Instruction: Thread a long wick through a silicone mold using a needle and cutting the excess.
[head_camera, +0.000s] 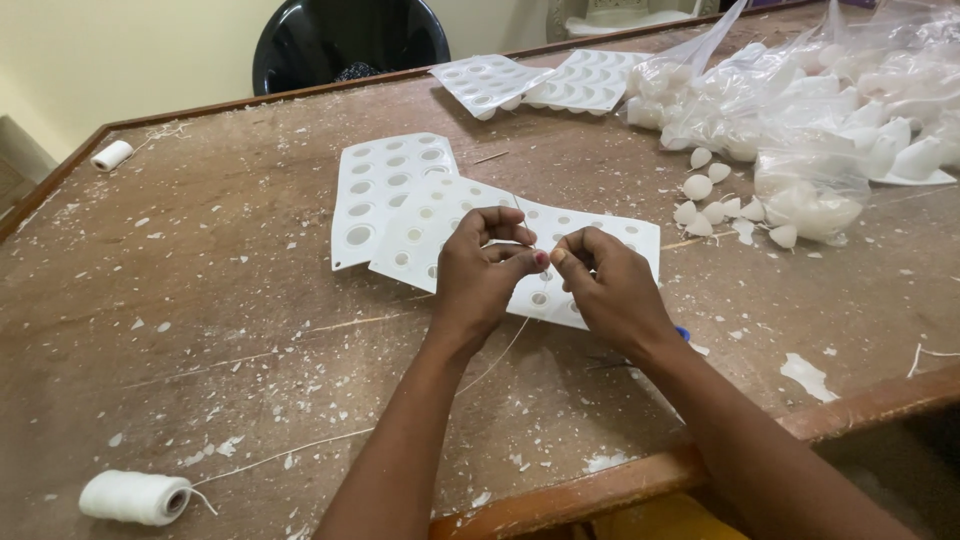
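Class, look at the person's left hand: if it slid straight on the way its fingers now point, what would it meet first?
The left hand points toward the right hand, fingertips nearly touching around a thin white thread. It would most likely meet the right hand's fingertips first, above the white mould tray; depth is hard to judge.

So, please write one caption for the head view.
Two hands pinch thin white thread above white moulds.

One view only, from the head camera: it looks steeply down and forward across the wooden table (200, 300), close above its near edge, far edge and left corner still in frame.
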